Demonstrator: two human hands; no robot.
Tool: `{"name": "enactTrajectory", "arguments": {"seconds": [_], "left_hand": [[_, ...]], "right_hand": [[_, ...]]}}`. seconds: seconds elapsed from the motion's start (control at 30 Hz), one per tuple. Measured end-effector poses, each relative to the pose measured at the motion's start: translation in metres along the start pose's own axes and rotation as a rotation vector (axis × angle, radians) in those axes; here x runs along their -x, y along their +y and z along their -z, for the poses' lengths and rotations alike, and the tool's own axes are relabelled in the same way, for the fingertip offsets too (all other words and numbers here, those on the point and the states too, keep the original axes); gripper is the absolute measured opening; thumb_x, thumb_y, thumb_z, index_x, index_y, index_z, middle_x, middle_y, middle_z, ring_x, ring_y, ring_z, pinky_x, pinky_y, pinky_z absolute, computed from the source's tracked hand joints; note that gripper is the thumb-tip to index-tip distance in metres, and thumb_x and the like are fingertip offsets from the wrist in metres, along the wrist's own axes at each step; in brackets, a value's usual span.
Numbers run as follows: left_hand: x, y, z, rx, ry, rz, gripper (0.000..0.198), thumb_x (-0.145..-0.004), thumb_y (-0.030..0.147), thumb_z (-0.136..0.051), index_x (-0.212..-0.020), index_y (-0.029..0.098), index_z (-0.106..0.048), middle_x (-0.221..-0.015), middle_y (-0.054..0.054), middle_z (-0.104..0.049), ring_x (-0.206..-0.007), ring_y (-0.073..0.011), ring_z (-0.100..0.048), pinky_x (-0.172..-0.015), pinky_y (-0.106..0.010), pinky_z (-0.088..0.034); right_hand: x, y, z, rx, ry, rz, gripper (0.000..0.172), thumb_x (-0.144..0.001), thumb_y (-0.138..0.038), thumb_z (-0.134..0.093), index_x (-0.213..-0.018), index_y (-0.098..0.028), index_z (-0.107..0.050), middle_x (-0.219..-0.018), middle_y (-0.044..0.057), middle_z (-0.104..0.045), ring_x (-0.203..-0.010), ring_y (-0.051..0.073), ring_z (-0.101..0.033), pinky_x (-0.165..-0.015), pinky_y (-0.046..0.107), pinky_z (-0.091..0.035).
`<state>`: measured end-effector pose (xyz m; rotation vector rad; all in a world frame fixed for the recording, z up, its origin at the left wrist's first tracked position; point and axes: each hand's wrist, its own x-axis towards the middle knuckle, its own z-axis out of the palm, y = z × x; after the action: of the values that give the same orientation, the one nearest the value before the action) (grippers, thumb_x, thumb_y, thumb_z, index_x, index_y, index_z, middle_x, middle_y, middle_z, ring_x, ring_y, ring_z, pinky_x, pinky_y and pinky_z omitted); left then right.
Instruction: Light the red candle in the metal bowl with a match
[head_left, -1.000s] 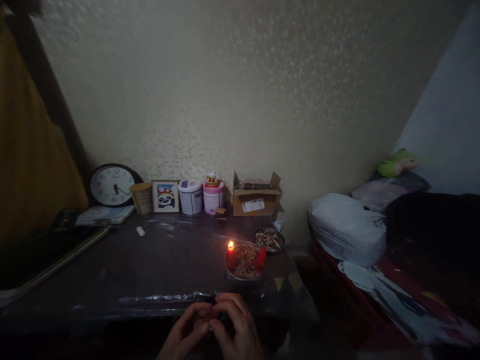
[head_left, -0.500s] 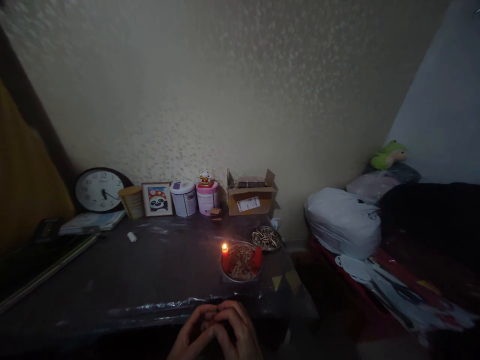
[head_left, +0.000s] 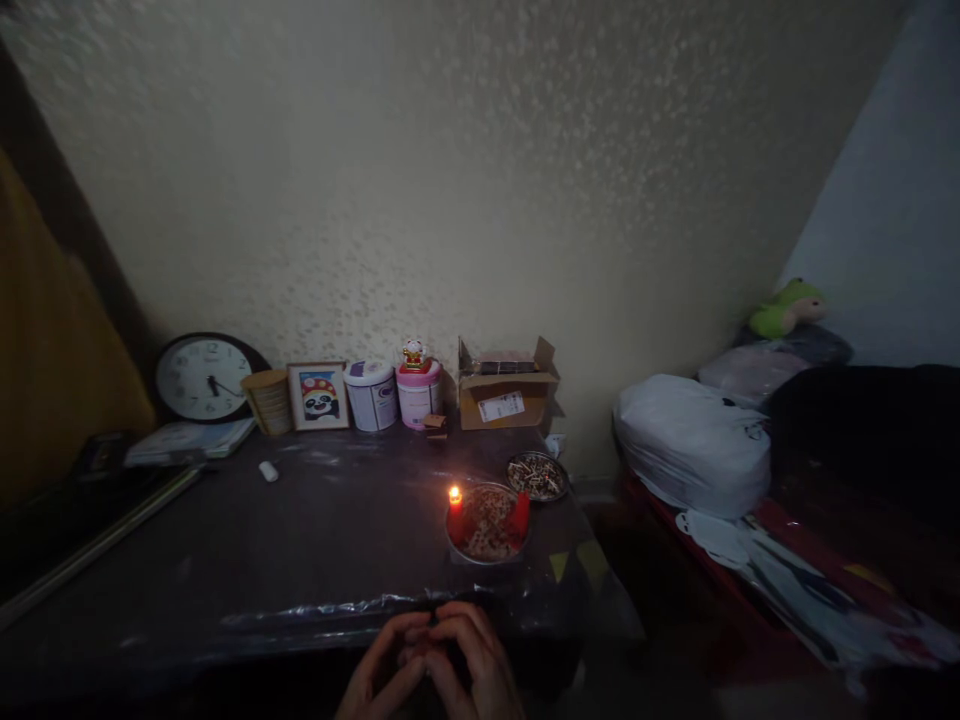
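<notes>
My left hand [head_left: 382, 672] and my right hand [head_left: 478, 662] meet at the table's front edge, fingers curled and fingertips close together. Whatever is pinched between them, if anything, is too dark and small to name. Just beyond stands a round dish [head_left: 486, 561] with grainy, reddish-brown contents. A lit red candle [head_left: 455, 522] rises at its left side, and a second red candle [head_left: 521, 512], showing no flame, at its right. Behind it, to the right, sits a round dish of small sticks, like matchsticks [head_left: 537, 476].
Along the wall stand a clock [head_left: 202, 378], a ribbed cup [head_left: 268, 403], a panda picture [head_left: 320, 398], two lidded tins [head_left: 373, 398], a lucky cat figurine [head_left: 414, 355] and an opened cardboard box [head_left: 504, 402]. A small white object [head_left: 268, 471] lies left. White bags [head_left: 686, 445] are piled right.
The whole scene has shifted slightly to the right in the view. My hands stay together in nearly the same pose, and the candle flame still burns.
</notes>
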<state>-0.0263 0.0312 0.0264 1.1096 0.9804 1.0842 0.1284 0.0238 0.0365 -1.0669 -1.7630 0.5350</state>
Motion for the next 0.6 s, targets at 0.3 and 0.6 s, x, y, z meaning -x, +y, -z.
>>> {"name": "enactTrajectory", "arguments": {"seconds": [0.3,0.6], "left_hand": [[0.000,0.002,0.003,0.067,0.014,-0.034,0.037,-0.064,0.041,-0.071,-0.096,0.023,-0.067,-0.097,-0.005,-0.069,-0.100,-0.0271,-0.058,-0.088,-0.035,-0.042],[-0.005,-0.016,0.004,0.201,-0.025,-0.115,0.044,-0.060,0.039,-0.074,-0.101,0.024,-0.065,-0.093,-0.004,-0.065,-0.092,-0.0236,-0.056,-0.079,-0.031,-0.040]], "right_hand": [[-0.003,0.003,0.003,0.071,-0.102,-0.003,0.015,-0.082,-0.023,-0.058,-0.097,-0.025,-0.060,-0.105,0.003,-0.064,-0.099,0.016,-0.061,-0.085,0.022,-0.049],[-0.005,0.019,0.001,0.062,-0.158,0.059,0.027,-0.077,-0.023,-0.062,-0.103,-0.025,-0.059,-0.107,0.005,-0.065,-0.100,0.017,-0.062,-0.086,0.023,-0.051]]}}
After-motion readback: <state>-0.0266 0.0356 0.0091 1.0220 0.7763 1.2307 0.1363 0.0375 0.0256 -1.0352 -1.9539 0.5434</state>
